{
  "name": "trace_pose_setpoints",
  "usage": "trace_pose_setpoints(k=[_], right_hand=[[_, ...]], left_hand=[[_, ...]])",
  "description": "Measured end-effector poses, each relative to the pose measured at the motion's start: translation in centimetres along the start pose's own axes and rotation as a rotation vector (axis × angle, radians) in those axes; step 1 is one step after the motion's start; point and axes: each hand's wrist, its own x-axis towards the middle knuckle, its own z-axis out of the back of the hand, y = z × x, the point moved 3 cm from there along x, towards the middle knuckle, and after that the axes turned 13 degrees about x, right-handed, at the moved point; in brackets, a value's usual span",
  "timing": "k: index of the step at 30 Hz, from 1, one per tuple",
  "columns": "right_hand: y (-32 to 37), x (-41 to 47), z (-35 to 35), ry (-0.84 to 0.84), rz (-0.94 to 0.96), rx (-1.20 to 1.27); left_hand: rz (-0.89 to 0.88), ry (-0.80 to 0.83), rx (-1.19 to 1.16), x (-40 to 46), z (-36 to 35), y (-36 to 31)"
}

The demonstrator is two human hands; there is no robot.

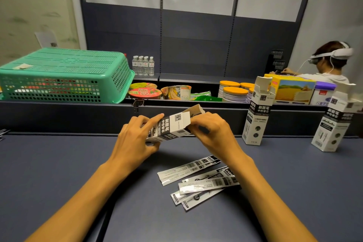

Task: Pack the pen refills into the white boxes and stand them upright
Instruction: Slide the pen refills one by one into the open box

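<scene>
While both hands work above the matte dark blue table (59, 173), a white cardboard box (170, 126) with black printed bands is held on its side between them, its top flaps open toward the right. The left hand (135, 139) grips the bottom end, forefinger laid straight along the upper face and the other fingers curled under it. The right hand (213, 130) is curled at the open mouth, pinching something dark and thin there; most of it is hidden behind the fingers, so what it is cannot be told. Nearer the person, a loose fan of refill packets (198, 180), flat glossy sleeves in white and black, lies on the table, overlapping one another. Two more boxes stand upright at the right, tops open: one box (257, 116) fully seen, the far box (334, 124) blurred and close to the frame edge. Behind a low rail sit an upturned green plastic basket (62, 72) of perforated mesh, noodle cups (145, 92) and orange-lidded tins (234, 91). A second person (330, 65) in a white headset is partly cut off behind cartons.
</scene>
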Motion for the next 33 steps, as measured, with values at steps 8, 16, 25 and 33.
trace_pose_setpoints(k=[8, 16, 25, 33], right_hand=[[-0.3, 0.1, 0.9, -0.112, -0.091, 0.131], [0.5, -0.1, -0.6, 0.122, -0.123, 0.123], [-0.2, -0.1, 0.9, 0.015, -0.191, 0.214], [-3.6, -1.5, 2.3, 0.256, -0.498, 0.162]], left_hand=[[0.011, -0.006, 0.002, 0.0, 0.1, 0.1], [0.006, 0.002, 0.002, 0.0, 0.0, 0.1], [0.019, 0.0, 0.008, 0.1, 0.0, 0.4], [0.072, 0.0, 0.014, 0.1, 0.3, 1.4]])
